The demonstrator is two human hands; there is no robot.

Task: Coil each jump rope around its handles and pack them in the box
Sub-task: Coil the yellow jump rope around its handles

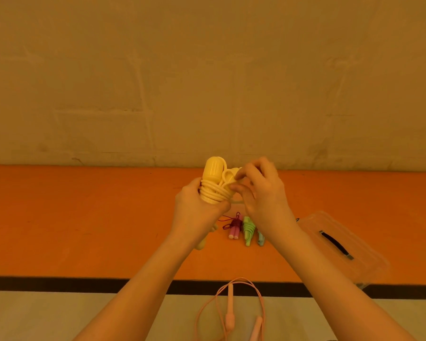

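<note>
Both hands (231, 200) grip yellow rope (214, 185), L below, R beside.

blue rope (261, 238): mostly behind right wrist | pink rope (231, 313): cut off at bottom edge

left hand (194, 207) gripping coiled yellow jump rope (213, 185), right hand (261, 193) pinching its loop

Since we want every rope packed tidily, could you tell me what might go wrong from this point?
The yellow rope is wrapped but its end loop is only pinched by the right hand, so the coil may spring loose if released. The pink rope lies uncoiled at the near edge and could snag an arm. The clear box overhangs the table edge and could tip.
</note>
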